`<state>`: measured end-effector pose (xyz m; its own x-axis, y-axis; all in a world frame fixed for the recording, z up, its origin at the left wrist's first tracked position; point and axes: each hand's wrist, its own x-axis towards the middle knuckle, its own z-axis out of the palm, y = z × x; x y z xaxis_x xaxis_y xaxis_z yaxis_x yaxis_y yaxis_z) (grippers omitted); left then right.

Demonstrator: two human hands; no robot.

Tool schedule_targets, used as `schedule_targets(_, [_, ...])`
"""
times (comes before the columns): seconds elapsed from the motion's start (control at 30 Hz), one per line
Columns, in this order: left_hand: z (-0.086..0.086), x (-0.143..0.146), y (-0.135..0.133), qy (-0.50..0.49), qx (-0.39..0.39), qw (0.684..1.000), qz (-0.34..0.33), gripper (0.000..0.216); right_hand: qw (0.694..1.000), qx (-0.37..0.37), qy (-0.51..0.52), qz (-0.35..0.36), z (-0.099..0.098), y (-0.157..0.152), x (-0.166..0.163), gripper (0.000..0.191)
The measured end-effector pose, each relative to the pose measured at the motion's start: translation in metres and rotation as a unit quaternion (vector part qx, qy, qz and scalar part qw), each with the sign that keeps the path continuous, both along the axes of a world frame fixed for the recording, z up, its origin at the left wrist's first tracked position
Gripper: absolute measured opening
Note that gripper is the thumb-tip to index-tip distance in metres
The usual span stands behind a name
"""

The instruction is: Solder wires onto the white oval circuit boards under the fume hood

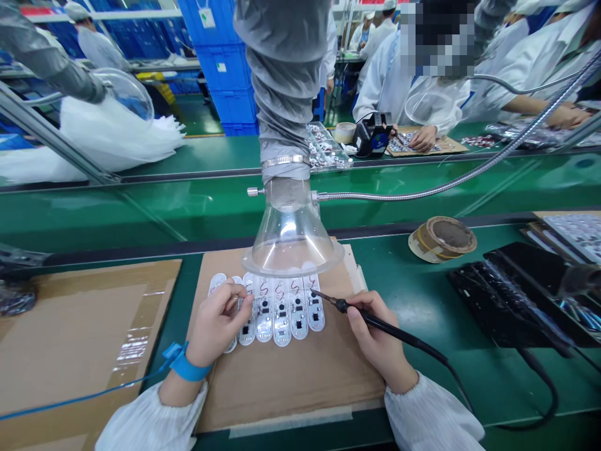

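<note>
In my right hand (375,335) is a soldering iron (389,327), held like a pen. Its tip points left and meets or hovers just over the upper part of the rightmost circuit board (315,313). Several white, round-ended boards (282,322) with black chips and thin red wires lie side by side on a cardboard sheet (291,382). My left hand (218,319) is over the left end of the row, thumb and fingers curled together in a pinch; what they hold, if anything, I cannot make out. A blue wrist strap (190,365) circles my left wrist.
A clear fume-extraction hood (293,244) hangs low over the boards' far ends. Right of it stand a tape roll (442,239) and a black tray-like holder (516,300). Another cardboard sheet (70,338) lies left. Co-workers sit beyond the green divider (211,210).
</note>
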<state>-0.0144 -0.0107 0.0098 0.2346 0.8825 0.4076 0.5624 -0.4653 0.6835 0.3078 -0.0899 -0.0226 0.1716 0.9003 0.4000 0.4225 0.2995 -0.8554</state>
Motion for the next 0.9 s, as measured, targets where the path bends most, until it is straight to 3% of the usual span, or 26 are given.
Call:
schedule_targets(0.33, [-0.004,0.004,0.001,-0.011,-0.005,1.0,-0.028,0.018,1.0,-0.007,-0.008,0.002,-0.002,0.002,0.001,0.019])
schedule_targets(0.5, [-0.006,-0.001,0.0,-0.013,-0.008,1.0,-0.008,0.016,1.0,0.002,0.005,0.003,-0.002,0.0,0.002,0.019])
schedule_targets(0.67, [-0.006,-0.01,0.002,-0.016,-0.002,1.0,0.014,0.016,0.997,0.012,0.063,-0.046,0.004,-0.008,-0.008,0.02])
schedule_targets(0.9, [-0.004,-0.009,0.005,-0.018,0.002,1.0,-0.003,0.018,0.997,-0.004,0.065,-0.034,-0.002,-0.011,-0.019,0.021])
